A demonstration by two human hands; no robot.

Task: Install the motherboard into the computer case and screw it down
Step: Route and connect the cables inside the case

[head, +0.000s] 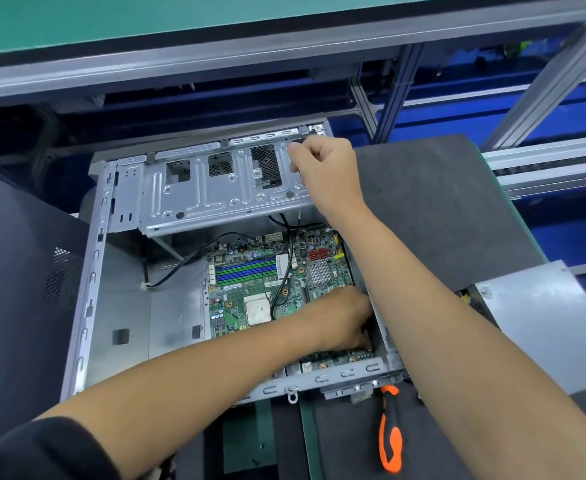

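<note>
An open grey metal computer case lies on the bench. The green motherboard sits in its right half, with blue memory slots, a square processor socket and black cables across it. My left hand reaches into the case at the board's right near corner, fingers curled down against the board's edge; what they hold is hidden. My right hand is up at the far right of the case, fingers curled round the edge of the raised metal drive cage.
An orange-and-black screwdriver lies on the dark mat in front of the case. A grey foam pad sits right of the case, with a metal panel further right. A dark side panel lies at left. Aluminium framing crosses behind.
</note>
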